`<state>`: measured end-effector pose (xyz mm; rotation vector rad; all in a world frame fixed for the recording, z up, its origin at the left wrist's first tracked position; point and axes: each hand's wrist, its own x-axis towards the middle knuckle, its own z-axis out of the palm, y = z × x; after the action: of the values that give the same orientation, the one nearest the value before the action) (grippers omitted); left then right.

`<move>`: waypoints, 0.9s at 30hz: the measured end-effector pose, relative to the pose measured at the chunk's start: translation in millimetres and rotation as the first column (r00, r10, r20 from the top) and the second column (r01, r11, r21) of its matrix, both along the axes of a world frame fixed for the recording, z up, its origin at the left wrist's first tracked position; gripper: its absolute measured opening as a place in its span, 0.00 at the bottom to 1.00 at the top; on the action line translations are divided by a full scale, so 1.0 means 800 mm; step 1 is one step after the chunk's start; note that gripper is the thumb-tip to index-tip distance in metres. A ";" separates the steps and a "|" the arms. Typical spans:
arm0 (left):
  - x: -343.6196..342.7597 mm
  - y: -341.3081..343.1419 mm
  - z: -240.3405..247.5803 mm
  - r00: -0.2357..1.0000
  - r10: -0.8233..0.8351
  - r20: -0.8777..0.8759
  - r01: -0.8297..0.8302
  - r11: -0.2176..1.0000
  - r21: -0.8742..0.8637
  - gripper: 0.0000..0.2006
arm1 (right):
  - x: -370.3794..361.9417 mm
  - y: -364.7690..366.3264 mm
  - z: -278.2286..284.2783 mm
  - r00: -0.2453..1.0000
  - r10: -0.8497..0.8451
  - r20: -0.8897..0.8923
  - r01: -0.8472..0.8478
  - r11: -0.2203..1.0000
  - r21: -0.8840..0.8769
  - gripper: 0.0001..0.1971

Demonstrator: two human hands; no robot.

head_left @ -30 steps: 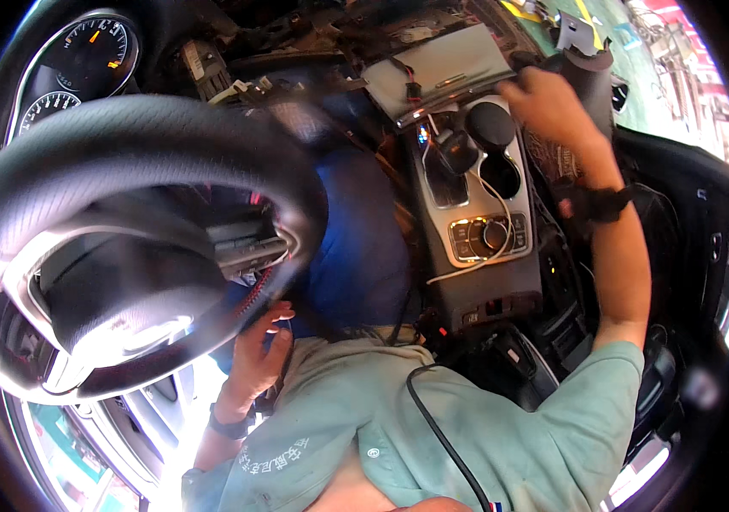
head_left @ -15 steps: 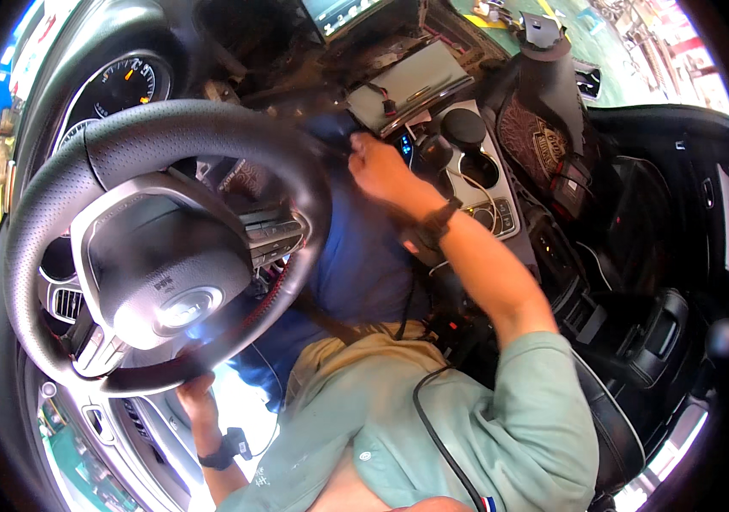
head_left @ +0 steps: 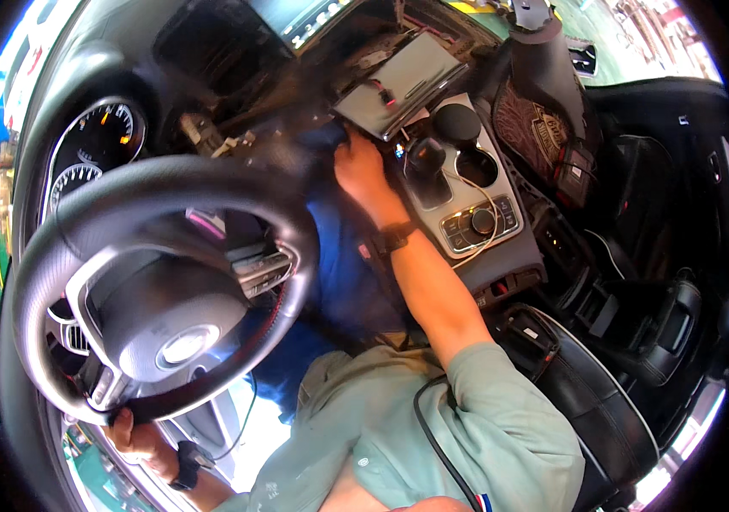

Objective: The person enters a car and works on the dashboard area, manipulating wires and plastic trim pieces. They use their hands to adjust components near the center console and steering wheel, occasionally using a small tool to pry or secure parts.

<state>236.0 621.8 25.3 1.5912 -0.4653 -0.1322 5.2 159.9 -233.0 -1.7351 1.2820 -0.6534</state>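
My left hand (head_left: pixel 138 439) is at the bottom left of the black steering wheel (head_left: pixel 168 183), its fingers curled round the lower rim. A dark band with a small device (head_left: pixel 185 465) circles that wrist. My right hand (head_left: pixel 363 175) reaches forward to the left side of the centre console, just below a glossy rectangular panel (head_left: pixel 403 85) that lies tilted there. Its fingertips are blurred and partly hidden, so whether they hold anything does not show. A black strap (head_left: pixel 397 235) is on the right wrist. The gear lever (head_left: pixel 426 158) stands to the right of this hand.
The dashboard's middle is an open cavity with exposed parts (head_left: pixel 202 132). A pale cable (head_left: pixel 494 213) crosses the console past the cup holder (head_left: pixel 477 168) and rotary knob (head_left: pixel 484 222). Dark detached trim (head_left: pixel 543 128) lies on the passenger side. A black seat (head_left: pixel 586 384) is at my right.
My left hand has moved left along the lower rim of the steering wheel. My right hand stays beside the console, a little closer in under the panel's edge. The whole view has shifted slightly.
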 end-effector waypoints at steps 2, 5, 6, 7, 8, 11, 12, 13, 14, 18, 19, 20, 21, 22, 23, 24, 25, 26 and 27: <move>-0.002 0.001 0.000 0.998 -0.021 -0.058 0.019 0.999 -0.033 0.34 | 0.018 -0.006 -0.012 0.998 0.002 -0.070 0.000 1.000 0.019 0.30; 0.006 -0.001 -0.012 0.999 0.016 -0.029 -0.017 0.999 -0.042 0.35 | 0.030 -0.022 -0.085 0.985 -0.156 -0.071 0.120 0.924 -0.363 0.31; 0.001 0.000 -0.008 0.999 0.049 -0.002 -0.049 0.998 -0.038 0.35 | 0.036 -0.019 -0.066 0.990 -0.071 -0.123 0.046 0.980 -0.193 0.32; 0.002 0.008 -0.005 0.999 0.051 0.000 -0.051 0.998 -0.031 0.35 | 0.037 -0.016 -0.020 0.986 0.024 -0.165 -0.026 1.000 -0.014 0.32; 0.005 0.021 -0.005 0.999 0.054 0.001 -0.054 0.998 -0.024 0.34 | 0.040 -0.012 0.005 0.974 0.126 -0.189 -0.094 0.981 0.168 0.33; -0.003 -0.010 -0.004 0.999 -0.010 -0.044 0.009 1.000 -0.016 0.33 | 0.034 -0.016 -0.054 0.987 0.001 -0.158 -0.019 0.994 -0.110 0.34; -0.005 -0.010 0.000 0.999 -0.014 -0.047 0.013 1.000 -0.012 0.32 | 0.038 -0.014 -0.057 0.990 -0.030 -0.140 0.008 0.988 -0.155 0.34; -0.006 -0.013 0.000 0.999 -0.018 -0.050 0.018 1.000 -0.016 0.31 | 0.041 -0.014 -0.053 0.988 -0.026 -0.152 0.005 0.990 -0.138 0.35; -0.001 -0.012 -0.003 0.999 -0.003 -0.046 0.003 1.000 -0.007 0.30 | 0.043 -0.015 -0.062 0.987 -0.052 -0.155 0.018 0.978 -0.209 0.35; -0.008 -0.020 0.002 0.997 0.042 -0.065 -0.041 0.999 0.023 0.28 | 0.032 -0.011 -0.049 0.996 -0.030 -0.081 0.014 0.983 -0.186 0.32; -0.006 -0.016 0.002 0.998 0.043 -0.046 -0.042 0.998 0.040 0.28 | 0.027 -0.008 -0.038 0.996 0.007 -0.092 -0.015 0.996 -0.089 0.31; -0.003 -0.008 0.001 0.999 0.044 -0.026 -0.043 0.997 0.058 0.28 | 0.023 -0.002 -0.033 0.994 0.044 -0.099 -0.043 0.999 0.009 0.30; 0.001 -0.006 -0.004 0.999 0.038 -0.017 -0.037 0.997 0.071 0.29 | 0.013 0.011 -0.042 0.995 -0.079 -0.062 0.057 0.953 -0.297 0.26; 0.001 -0.004 -0.004 0.999 0.047 -0.027 -0.046 0.997 0.055 0.28 | 0.003 0.020 -0.040 0.995 -0.103 0.003 0.101 0.975 -0.199 0.24; 0.001 -0.001 -0.004 0.998 0.057 -0.036 -0.056 0.998 0.039 0.28 | -0.008 0.027 -0.037 0.989 -0.131 0.065 0.137 0.986 -0.096 0.23; 0.000 0.001 -0.004 0.997 0.064 -0.047 -0.062 0.998 0.026 0.28 | -0.015 0.032 -0.036 0.978 -0.169 0.121 0.169 0.986 0.012 0.22; -0.016 -0.028 0.006 0.997 0.033 -0.065 -0.032 0.999 0.015 0.28 | -0.017 0.037 -0.049 0.948 -0.292 0.129 0.287 0.956 0.058 0.19; -0.009 -0.020 0.001 0.996 0.011 -0.086 -0.012 1.000 -0.003 0.29 | -0.017 0.040 -0.077 0.927 -0.331 0.176 0.316 0.943 0.107 0.19; -0.015 -0.035 0.002 0.996 0.014 -0.092 -0.014 1.000 0.000 0.29 | -0.019 0.039 -0.114 0.898 -0.381 0.219 0.353 0.923 0.155 0.19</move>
<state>224.1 594.1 26.8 1.5807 -0.3821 -0.1938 -10.2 191.5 -324.3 -1.2811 1.4515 -0.9622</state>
